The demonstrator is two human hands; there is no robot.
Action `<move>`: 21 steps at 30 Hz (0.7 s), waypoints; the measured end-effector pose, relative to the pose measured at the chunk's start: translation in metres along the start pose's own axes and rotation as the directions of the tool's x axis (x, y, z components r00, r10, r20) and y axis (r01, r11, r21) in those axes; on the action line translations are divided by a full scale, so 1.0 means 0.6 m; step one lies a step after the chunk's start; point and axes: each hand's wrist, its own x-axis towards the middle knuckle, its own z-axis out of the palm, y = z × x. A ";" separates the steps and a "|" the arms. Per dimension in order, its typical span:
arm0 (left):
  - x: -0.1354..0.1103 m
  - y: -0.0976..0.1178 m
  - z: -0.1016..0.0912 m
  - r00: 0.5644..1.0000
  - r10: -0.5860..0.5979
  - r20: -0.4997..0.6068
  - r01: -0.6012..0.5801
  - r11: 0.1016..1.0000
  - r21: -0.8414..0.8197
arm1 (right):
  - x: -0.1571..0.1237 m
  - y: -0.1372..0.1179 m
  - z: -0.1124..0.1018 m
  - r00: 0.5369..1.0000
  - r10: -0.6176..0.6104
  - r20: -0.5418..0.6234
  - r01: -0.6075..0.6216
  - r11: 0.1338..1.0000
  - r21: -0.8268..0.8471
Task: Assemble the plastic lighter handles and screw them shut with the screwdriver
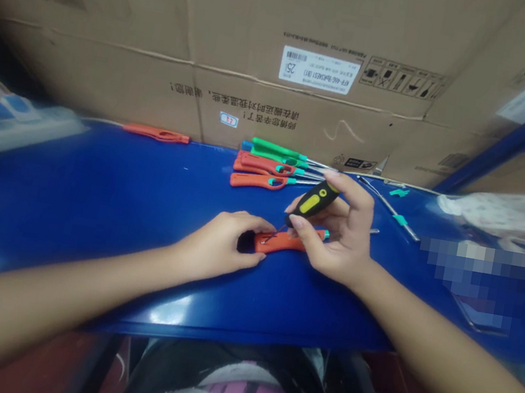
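My right hand [346, 240] grips a black-and-yellow screwdriver [314, 203] by its handle. The thin shaft slants down to the left, its tip at the near end of an orange long-nosed lighter [285, 241] lying on the blue table. My left hand [217, 242] pinches that end of the lighter between thumb and fingers. The lighter's far part, with a teal collar, passes behind my right hand. Just beyond lie several orange and green long-nosed lighters [257, 182] in a bunch, their metal tubes pointing right.
A separate orange lighter casing [156, 133] lies at the back left. Metal tubes with a teal part [400, 220] lie to the right, near a white patterned cloth [506, 212]. A large cardboard box [146, 16] walls off the back of the table [91, 195]. Something at right is pixelated.
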 end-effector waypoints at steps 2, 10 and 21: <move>0.000 0.000 0.000 1.000 0.003 0.002 -0.003 1.000 -0.001 | 0.000 0.001 0.000 1.000 -0.009 0.008 0.009 1.000 -0.013; -0.001 0.003 -0.002 1.000 0.015 0.010 -0.015 1.000 0.000 | -0.001 0.000 0.002 1.000 -0.008 0.008 0.008 1.000 0.011; -0.001 0.005 -0.001 1.000 0.018 0.023 -0.018 1.000 -0.001 | -0.001 0.003 0.005 0.997 -0.068 0.024 0.067 0.997 0.027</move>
